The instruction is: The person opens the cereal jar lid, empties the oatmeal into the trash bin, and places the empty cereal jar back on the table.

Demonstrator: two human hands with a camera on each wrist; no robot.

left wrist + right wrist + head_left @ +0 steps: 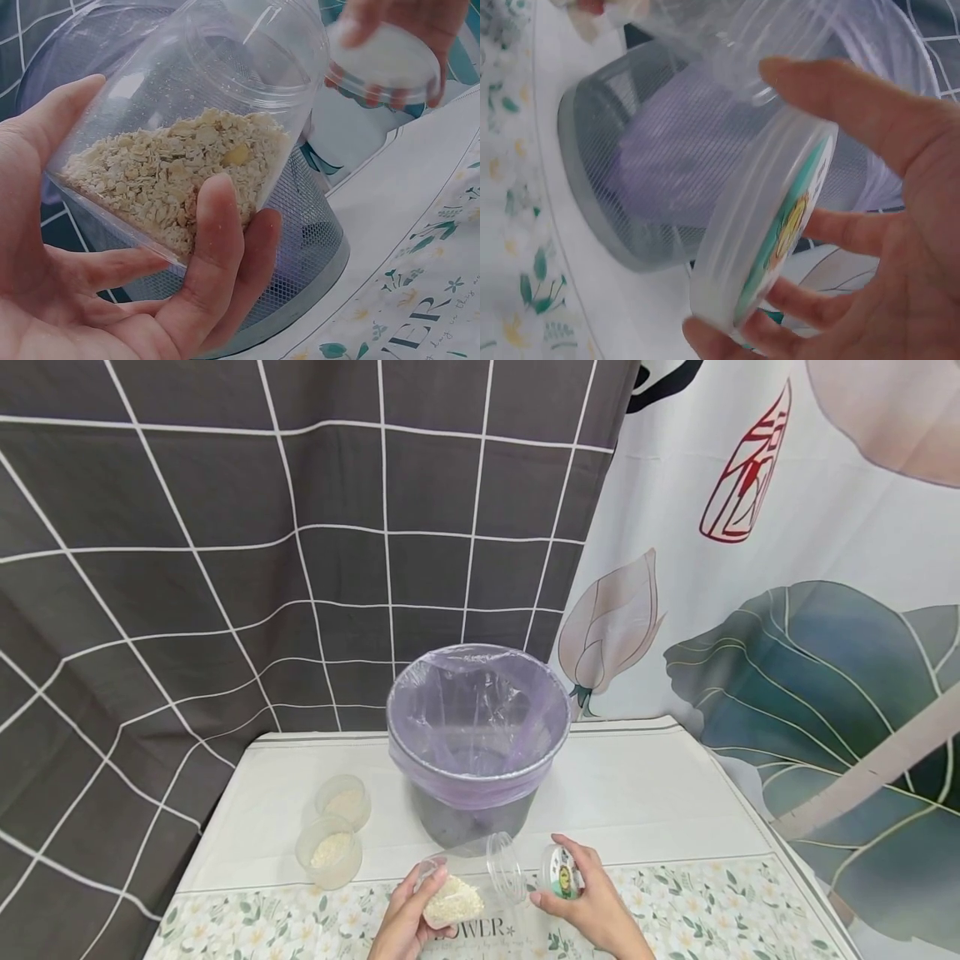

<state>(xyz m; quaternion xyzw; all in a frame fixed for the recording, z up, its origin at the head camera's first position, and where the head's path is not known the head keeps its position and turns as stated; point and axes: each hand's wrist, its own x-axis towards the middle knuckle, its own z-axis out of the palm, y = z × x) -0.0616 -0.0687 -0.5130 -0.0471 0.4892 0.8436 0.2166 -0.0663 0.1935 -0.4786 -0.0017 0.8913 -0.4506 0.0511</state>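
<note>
My left hand (411, 913) grips a clear plastic jar (471, 863) by its base end, tilted on its side with the mouth toward the right. Rolled oats (180, 169) lie heaped in the lower part of the jar. Fingers and thumb of my right hand (592, 893) pinch a round screw lid (561, 872) by its rim, just right of the jar's mouth. The lid is off the jar; a printed label with green and yellow (784, 229) covers its outer face. Behind both hands stands a mesh wastebasket (474, 818).
A purple bin liner (480, 789) is folded over the wastebasket's rim. To the left, two small translucent cups (343, 802) (328, 870) hold pale grains or flakes. A floral-edged white cloth (645, 810) covers the table, with a dark grid curtain (330, 568) behind.
</note>
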